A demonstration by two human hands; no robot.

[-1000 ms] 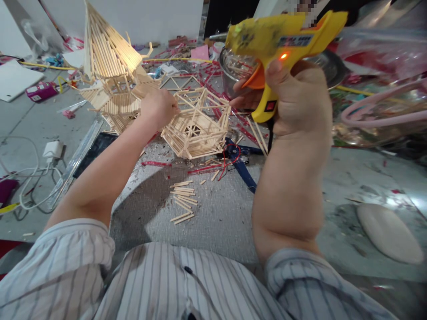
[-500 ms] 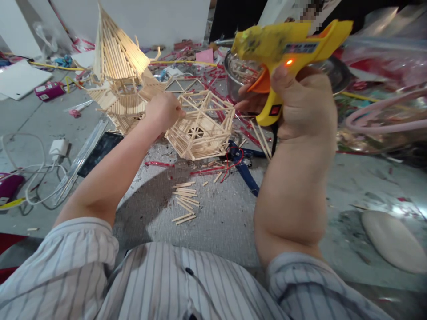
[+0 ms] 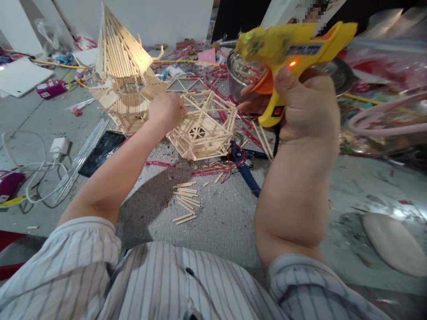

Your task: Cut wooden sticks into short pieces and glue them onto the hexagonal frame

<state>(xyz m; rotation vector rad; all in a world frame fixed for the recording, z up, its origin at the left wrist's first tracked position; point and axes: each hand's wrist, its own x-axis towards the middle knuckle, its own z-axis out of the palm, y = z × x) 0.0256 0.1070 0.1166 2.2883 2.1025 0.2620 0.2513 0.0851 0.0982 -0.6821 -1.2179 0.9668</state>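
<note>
My right hand [image 3: 300, 93] is closed round the handle of a yellow hot glue gun [image 3: 280, 44] with an orange trigger and a lit orange light. Its nozzle points left, above a metal bowl [image 3: 234, 80]. My left hand [image 3: 168, 111] is closed, fingertips pinched at the upper left rim of an open, many-sided wooden stick frame [image 3: 200, 133]. What the fingertips hold, if anything, is hidden. Behind my left hand stands a stick-built tower [image 3: 123, 53] with a pointed roof. Several short cut sticks [image 3: 187, 200] lie on the grey surface nearer me.
Blue-handled pliers [image 3: 247, 171] lie right of the frame. A dark phone [image 3: 102, 153] rests under my left forearm, with a white charger [image 3: 60, 146] and cables further left. A pale oval object [image 3: 393, 242] is at the right. Red strips and plastic bags litter the back.
The whole view has shifted slightly. Both hands, the glue gun and the stick frame keep nearly the same places relative to one another.
</note>
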